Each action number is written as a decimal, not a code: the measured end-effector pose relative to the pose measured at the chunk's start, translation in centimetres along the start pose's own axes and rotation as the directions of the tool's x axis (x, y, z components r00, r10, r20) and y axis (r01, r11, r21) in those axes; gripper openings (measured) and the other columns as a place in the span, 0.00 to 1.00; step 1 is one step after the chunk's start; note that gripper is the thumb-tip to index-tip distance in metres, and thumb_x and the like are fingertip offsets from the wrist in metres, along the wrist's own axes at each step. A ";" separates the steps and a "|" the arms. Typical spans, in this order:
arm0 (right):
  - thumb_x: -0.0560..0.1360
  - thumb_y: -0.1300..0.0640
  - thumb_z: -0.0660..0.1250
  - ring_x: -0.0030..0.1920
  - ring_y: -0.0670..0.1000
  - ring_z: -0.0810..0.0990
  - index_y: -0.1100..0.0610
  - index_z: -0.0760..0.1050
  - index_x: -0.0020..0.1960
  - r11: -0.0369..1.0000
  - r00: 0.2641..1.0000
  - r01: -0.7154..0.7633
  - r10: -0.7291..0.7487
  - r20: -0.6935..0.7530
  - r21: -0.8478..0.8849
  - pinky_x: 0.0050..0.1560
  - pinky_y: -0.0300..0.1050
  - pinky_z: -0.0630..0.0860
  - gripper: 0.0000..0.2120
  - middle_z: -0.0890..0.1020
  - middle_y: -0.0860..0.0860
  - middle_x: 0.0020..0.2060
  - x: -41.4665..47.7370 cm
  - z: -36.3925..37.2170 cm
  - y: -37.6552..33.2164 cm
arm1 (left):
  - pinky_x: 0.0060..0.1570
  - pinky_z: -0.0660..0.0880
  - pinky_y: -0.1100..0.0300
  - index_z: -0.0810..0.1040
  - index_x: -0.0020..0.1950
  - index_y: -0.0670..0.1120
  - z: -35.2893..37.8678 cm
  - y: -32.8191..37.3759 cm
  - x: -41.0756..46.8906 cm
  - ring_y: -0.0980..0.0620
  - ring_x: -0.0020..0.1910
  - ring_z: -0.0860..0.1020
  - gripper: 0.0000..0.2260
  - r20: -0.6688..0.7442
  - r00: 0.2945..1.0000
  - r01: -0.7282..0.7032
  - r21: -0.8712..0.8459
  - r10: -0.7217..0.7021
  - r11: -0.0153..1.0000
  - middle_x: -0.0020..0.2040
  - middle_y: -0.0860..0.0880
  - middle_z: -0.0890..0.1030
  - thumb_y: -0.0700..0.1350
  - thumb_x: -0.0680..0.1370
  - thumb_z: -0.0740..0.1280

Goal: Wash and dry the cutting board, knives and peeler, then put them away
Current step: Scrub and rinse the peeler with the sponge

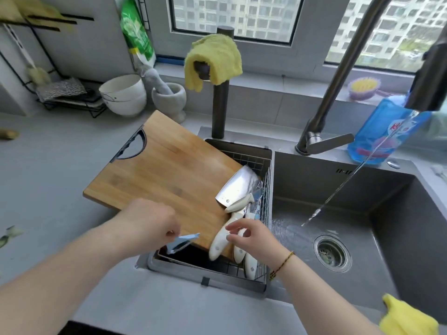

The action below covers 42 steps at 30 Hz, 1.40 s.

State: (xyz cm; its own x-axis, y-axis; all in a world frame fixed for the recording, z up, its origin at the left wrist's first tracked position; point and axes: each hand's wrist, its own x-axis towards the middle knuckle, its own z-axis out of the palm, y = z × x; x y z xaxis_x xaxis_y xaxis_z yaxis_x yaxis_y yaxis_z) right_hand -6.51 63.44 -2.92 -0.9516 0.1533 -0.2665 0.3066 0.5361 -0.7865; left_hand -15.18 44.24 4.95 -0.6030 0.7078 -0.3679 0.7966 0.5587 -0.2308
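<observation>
The rectangular wooden cutting board [164, 175] lies aslant. Its handle end is on the grey tabletop [60, 189] and its other end dips into the wire drainer basket [242, 157] in the small sink compartment, probably so it sheds water there. On its lower end rest the white-handled knives [219, 243], a broad steel cleaver [235, 187] among them, with their handles toward the person for easy pick-up. The left hand [150, 221] pinches the pale blue plastic peeler [183, 243] over the basket's near corner. The right hand [251, 235] hovers with fingers spread just above the knife handles, holding nothing; whether it touches them I cannot tell. Water runs from the tall dark faucet [338, 81] into the grey sink basin [387, 213] alongside, ready for rinsing.
</observation>
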 end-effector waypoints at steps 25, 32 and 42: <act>0.75 0.56 0.64 0.35 0.37 0.68 0.55 0.76 0.57 0.995 0.997 -0.032 0.026 -0.067 -0.093 0.36 0.27 0.64 0.11 0.73 0.39 0.38 -0.9 0.4 0.5 | 0.30 0.59 0.64 0.75 0.60 0.49 2.6 3.7 3.4 0.49 0.50 0.76 0.17 0.156 0.981 -0.108 -0.030 0.112 0.994 0.55 0.50 0.79 0.55 0.76 0.63; 0.75 0.60 0.64 0.35 0.39 0.70 0.58 0.78 0.55 0.999 0.974 -0.041 0.042 -0.222 0.007 0.37 0.28 0.67 0.10 0.74 0.42 0.36 -2.7 -1.0 0.6 | 0.35 0.65 0.67 0.76 0.59 0.52 2.0 3.3 3.0 0.54 0.49 0.74 0.17 0.043 0.992 -0.099 -0.277 0.115 0.956 0.54 0.55 0.78 0.59 0.74 0.64; 0.73 0.61 0.67 0.40 0.46 0.74 0.61 0.78 0.51 0.953 0.671 -0.245 0.300 -0.678 0.180 0.39 0.29 0.68 0.08 0.78 0.50 0.40 -11.9 -6.6 5.1 | 0.53 0.71 0.61 0.82 0.51 0.45 0.0 13.9 7.0 0.51 0.53 0.77 0.08 -0.497 0.855 -0.433 -0.531 0.146 0.728 0.48 0.50 0.81 0.45 0.76 0.66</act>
State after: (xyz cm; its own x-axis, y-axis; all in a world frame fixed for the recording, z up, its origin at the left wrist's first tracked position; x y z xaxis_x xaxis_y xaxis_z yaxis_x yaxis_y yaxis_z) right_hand 6.27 69.79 -0.12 -0.5615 0.8266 -0.0373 0.5292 0.3241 -0.7842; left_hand -8.34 56.95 -0.81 -0.4201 0.9020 0.0993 0.8188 0.3296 0.4700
